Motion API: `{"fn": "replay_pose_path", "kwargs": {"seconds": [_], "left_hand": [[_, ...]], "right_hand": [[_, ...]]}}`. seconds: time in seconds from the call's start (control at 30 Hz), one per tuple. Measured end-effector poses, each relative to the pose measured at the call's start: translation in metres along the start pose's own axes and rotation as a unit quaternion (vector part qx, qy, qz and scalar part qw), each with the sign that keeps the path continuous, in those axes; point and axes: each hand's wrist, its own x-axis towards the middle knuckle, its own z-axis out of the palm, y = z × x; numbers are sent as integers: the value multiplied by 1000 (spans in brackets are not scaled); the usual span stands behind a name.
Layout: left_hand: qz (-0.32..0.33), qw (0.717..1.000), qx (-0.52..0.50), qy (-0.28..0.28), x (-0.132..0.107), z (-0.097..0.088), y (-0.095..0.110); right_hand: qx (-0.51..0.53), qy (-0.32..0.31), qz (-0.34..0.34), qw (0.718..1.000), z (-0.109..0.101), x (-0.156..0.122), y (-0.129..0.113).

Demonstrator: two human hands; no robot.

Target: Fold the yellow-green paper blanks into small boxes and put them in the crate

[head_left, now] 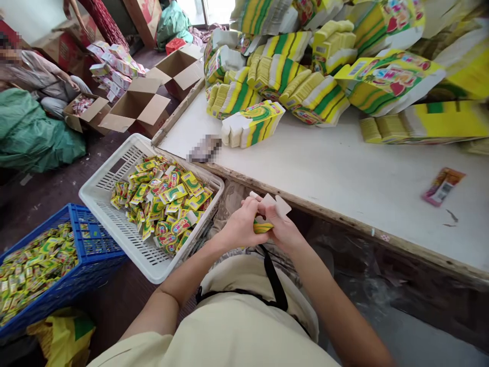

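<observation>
Both hands meet just below the table's front edge and grip one small yellow-and-green carton (263, 226) with white flaps sticking up. My left hand (240, 224) wraps its fingers over the carton's left side. From the right, my right hand (281, 229) pinches the same carton, thumb by the flaps. Left of my hands sits a white plastic basket (114, 173) filled with several small yellow, green and red packets (164, 201).
A blue crate (89, 239) of similar packets stands at lower left. On the white table (344, 168) lie stacks of flat yellow-green cartons (252, 122) and one loose packet (443, 186). Open cardboard boxes (137, 104) and a seated person (38, 76) are at far left.
</observation>
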Motion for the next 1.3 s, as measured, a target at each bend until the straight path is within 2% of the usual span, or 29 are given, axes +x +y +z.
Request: {"fn": "replay_pose_path", "kwargs": {"seconds": [0.1, 0.2, 0.27, 0.33, 0.4, 0.43, 0.57, 0.67, 0.8, 0.97, 1.03, 1.17, 1.3], "left_hand": [[-30, 999, -34, -17, 1, -3, -6], [-39, 998, -36, 20, 3, -1, -12], [-33, 997, 1, 74, 3, 1, -14], [-49, 990, 65, 114, 2, 0, -13], [-78, 984, 102, 123, 0, -4, -11], [-88, 984, 98, 121, -2, -7, -11], [-86, 988, 63, 114, -5, -22, -14], [-71, 993, 61, 78, -3, -31, -16], [-40, 996, 55, 60, 3, -35, -14], [-30, 994, 66, 76, 7, -32, -8], [-35, 995, 65, 72, 5, -32, -7], [-43, 996, 42, 64, -1, -32, -8], [-45, 995, 41, 75, -1, -30, -7]], "right_hand": [[-136, 1, -81, 987, 3, -7, -6], [-239, 8, -157, 958, 7, -11, -14], [-251, 40, -190, 948, 6, -9, -17], [-236, 100, -199, 946, 1, -4, -17], [-230, 151, -204, 940, -7, 0, -16], [-241, 152, -207, 936, -12, 2, -16], [-333, 54, -213, 917, -29, 3, -16], [-357, 9, -219, 908, -42, 2, -22], [-349, -24, -223, 910, -50, 1, -30], [-349, 61, -238, 904, -39, 0, -23], [-346, 56, -239, 905, -37, -1, -22], [-302, -6, -220, 928, -42, -4, -27], [-250, 48, -188, 948, -40, -6, -24]]}}
